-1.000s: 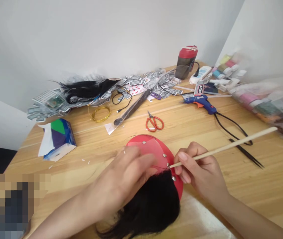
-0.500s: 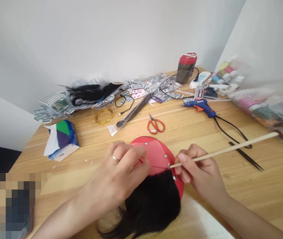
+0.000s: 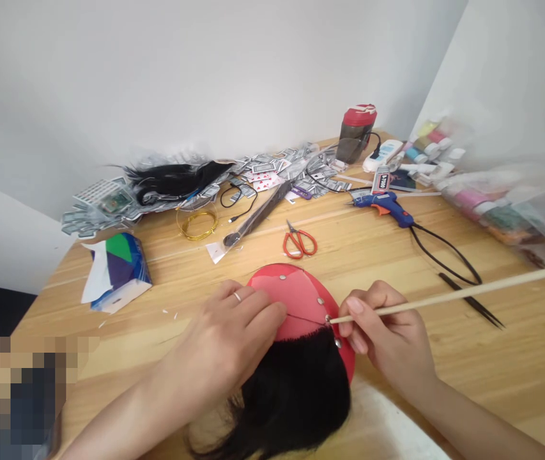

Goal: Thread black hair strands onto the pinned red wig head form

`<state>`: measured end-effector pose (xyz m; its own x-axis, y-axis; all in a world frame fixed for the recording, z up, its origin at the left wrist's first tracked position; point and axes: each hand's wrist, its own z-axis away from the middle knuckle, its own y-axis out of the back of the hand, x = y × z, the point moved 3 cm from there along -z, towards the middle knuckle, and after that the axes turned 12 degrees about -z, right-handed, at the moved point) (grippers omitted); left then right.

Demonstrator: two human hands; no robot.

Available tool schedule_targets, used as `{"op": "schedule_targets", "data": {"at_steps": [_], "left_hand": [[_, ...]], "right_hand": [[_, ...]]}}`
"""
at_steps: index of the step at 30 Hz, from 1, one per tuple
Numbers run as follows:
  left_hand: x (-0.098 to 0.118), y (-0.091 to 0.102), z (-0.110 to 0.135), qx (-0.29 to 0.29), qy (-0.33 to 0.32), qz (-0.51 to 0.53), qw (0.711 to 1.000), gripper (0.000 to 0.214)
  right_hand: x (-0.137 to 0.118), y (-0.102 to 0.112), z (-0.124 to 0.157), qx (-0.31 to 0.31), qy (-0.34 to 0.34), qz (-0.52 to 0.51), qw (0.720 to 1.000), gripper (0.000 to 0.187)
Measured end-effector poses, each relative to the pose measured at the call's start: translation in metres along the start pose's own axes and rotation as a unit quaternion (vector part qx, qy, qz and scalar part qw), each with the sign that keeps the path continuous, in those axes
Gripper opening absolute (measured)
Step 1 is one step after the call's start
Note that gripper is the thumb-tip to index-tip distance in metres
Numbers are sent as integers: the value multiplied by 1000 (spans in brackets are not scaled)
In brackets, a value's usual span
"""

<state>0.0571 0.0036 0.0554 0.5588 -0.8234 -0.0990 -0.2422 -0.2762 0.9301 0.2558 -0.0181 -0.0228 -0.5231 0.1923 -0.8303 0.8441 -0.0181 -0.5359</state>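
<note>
A red rounded form (image 3: 284,295) lies in front of me, with several silver pin heads along its surface. A swath of black hair (image 3: 301,390) covers its lower part and spills towards me. My left hand (image 3: 241,335), with a ring on one finger, is closed over the form's left side. From its fingertips a thin dark thread (image 3: 308,318) runs to a pin head (image 3: 328,319) on the right. My right hand (image 3: 387,332) grips a pale wooden stick (image 3: 464,294) near its narrow end, and the tip meets that pin head.
Red-handled scissors (image 3: 299,241) lie beyond the form. A blue glue gun (image 3: 382,207) and black tweezers (image 3: 473,300) are at right. Scattered playing cards (image 3: 266,181), a gold wire coil (image 3: 198,225) and a tissue pack (image 3: 121,271) stand farther back and left.
My left hand has lowered and flattened against the form, fingers more closed. The stick's far end has swung slightly right and down, while its tip stays at the pin head.
</note>
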Motion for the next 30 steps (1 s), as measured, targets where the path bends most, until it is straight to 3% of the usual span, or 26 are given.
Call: {"op": "schedule_targets", "data": {"at_steps": [5,14,21,27,30], "left_hand": [[1,2,4,31,-1,0,1000,19],[1,5,7,15,-11,21,1000,22],[3,7,4,0,-10,33,999,29],[4,4,5,-6,-10,57,998,22],[4,2,5,1,-15,52,999,22]], "right_hand": [[-4,-2,3,3,40,35,999,31],[-5,-2,10,-21,123,75,989,24],[-5,1,12,-23,107,69,992,22],[-5,-1,8,-38,99,88,990,27],[-6,-2,3,-26,65,68,995,34]]}}
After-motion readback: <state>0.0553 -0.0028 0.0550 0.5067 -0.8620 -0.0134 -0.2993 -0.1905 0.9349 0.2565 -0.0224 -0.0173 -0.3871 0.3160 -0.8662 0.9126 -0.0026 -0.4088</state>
